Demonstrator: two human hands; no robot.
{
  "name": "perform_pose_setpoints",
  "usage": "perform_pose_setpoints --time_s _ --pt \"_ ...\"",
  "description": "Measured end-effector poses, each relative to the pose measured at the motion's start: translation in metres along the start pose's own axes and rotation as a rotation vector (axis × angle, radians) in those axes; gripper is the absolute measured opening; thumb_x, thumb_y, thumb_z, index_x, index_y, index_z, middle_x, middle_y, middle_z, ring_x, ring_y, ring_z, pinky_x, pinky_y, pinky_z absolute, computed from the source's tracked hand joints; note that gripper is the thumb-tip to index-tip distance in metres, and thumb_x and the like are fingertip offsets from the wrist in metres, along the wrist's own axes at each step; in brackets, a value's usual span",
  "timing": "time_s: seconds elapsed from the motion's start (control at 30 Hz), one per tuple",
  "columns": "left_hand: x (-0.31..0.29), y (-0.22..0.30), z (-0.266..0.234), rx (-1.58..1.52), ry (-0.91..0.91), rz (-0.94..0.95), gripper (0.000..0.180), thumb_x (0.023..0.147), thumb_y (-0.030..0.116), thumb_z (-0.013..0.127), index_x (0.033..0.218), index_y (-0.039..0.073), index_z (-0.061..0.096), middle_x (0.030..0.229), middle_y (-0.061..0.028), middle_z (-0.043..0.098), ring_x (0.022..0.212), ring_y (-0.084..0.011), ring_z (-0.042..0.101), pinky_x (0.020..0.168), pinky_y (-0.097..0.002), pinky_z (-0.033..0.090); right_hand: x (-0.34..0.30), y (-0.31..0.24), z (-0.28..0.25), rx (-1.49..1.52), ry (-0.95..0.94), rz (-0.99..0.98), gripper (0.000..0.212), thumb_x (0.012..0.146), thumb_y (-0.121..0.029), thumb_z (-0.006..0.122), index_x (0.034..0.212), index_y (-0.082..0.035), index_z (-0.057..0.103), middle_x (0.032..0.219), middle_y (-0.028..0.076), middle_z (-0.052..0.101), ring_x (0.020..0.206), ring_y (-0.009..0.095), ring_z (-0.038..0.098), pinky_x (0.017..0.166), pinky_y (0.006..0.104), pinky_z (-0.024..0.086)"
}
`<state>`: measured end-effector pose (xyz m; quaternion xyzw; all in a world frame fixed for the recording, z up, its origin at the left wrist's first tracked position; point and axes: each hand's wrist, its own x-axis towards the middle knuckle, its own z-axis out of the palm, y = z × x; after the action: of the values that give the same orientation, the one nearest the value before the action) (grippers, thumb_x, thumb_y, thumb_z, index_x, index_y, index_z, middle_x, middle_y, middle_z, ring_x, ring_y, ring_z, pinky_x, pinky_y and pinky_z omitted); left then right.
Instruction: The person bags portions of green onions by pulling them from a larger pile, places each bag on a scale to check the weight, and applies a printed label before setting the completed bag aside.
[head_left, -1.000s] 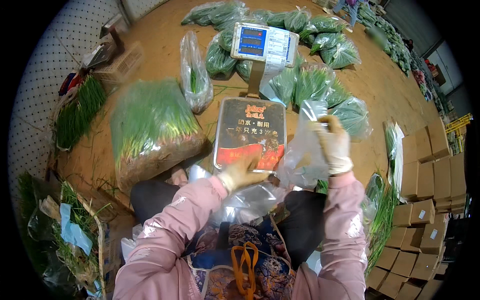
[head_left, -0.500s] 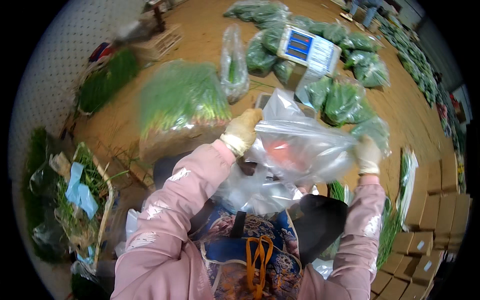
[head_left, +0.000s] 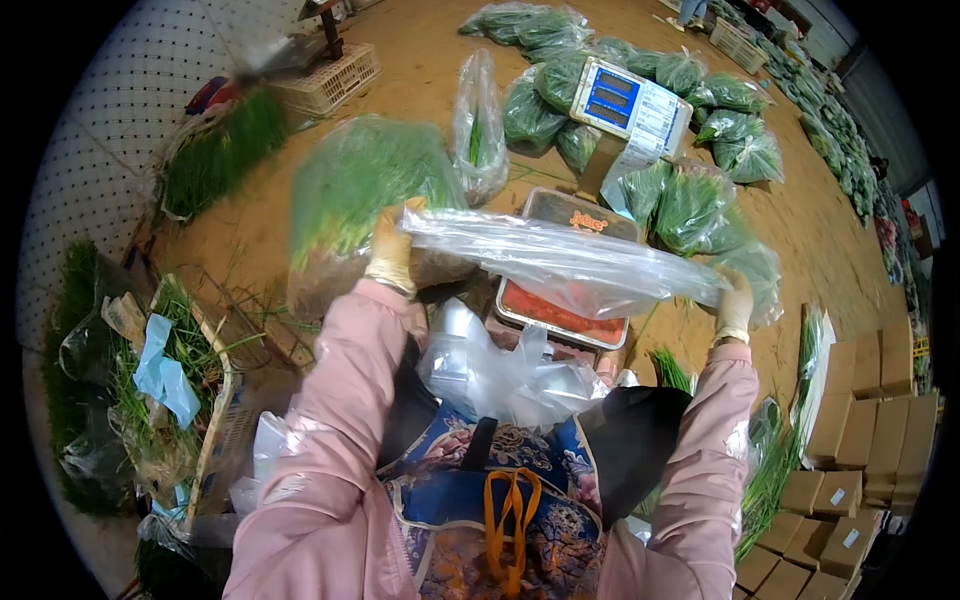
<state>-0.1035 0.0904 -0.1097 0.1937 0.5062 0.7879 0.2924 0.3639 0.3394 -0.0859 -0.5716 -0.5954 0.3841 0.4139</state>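
A clear plastic bag (head_left: 560,255) is stretched out sideways between my gloved hands. My left hand (head_left: 392,245) is closed on one end, beside a large plastic-wrapped bundle of green stalks (head_left: 375,180). The other end is gripped by my right hand (head_left: 735,300), near a filled bag of greens (head_left: 750,265). Beneath the stretched bag is a weighing scale with a red platform (head_left: 560,312), partly hidden by it. More clear plastic bags (head_left: 500,365) lie in my lap, close to the scale.
The scale's display (head_left: 632,105) stands beyond, among several bagged greens (head_left: 690,205). A tall bag with some stalks (head_left: 480,130) is at its left. At the left is a crate of trimmings (head_left: 200,400); stacked cardboard boxes (head_left: 870,420) are at the right.
My left hand has moved left, pulling the bag from a loose, puffed shape into a long, taut strip. More of the scale shows under it.
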Motion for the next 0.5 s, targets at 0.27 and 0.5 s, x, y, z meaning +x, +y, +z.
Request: perform_pose_setpoints --time_s 0.27,0.5 --pt "-0.057 0.041 0.005 -0.475 -0.140 -0.306 0.035 0.085 0.022 0.060 0.110 -0.002 0.056 0.099 -0.0106 0.062 0.089 -0.0196 0.060 0.081 -0.0340 0.051 0.005 0.058 0.021 0.801 -0.045 0.411 0.021 0.085 -0.004 0.053 0.103 0.000 0.063 0.097 0.010 0.065 0.083 0.021 0.061 0.070 0.0319 0.050" --pt "-0.031 -0.033 -0.102 0.559 -0.220 -0.032 0.030 0.090 0.027 0.054 0.114 0.009 0.056 0.106 -0.0069 0.059 0.097 -0.0192 0.056 0.081 -0.0306 0.048 -0.100 -0.080 0.107 -0.572 -0.444 -0.439 0.090 0.053 -0.014 0.080 0.132 -0.003 0.038 0.123 0.019 0.051 0.117 0.030 0.047 0.098 0.0352 0.037"
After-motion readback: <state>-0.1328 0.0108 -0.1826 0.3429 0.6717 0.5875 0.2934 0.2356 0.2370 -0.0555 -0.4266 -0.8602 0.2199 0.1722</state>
